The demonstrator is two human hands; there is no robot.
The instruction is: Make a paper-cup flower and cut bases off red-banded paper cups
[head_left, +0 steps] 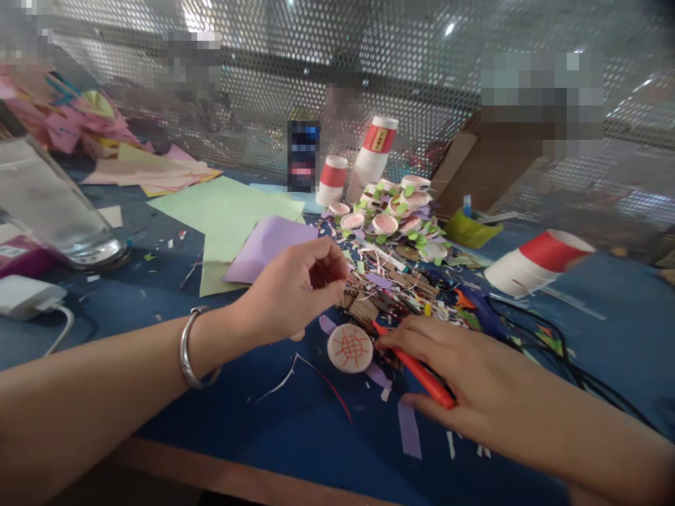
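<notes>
My left hand, a silver bangle at its wrist, hovers left of the paper scraps with thumb and fingers curled together. Whatever its fingertips may hold is hidden. Under it and to the right lies a small round white disc with a red-orange grid drawn on top and purple paper strips sticking out at its sides. My right hand is closed over a slim red-orange tool, whose kind I cannot make out. Beside my right thumb a loose purple paper strip lies flat on the blue tabletop.
Similar discs with green tabs are heaped behind the scraps. White-and-red paper cups stand or lean around. Green paper, purple paper and a clear water container are at left. Black cables run right.
</notes>
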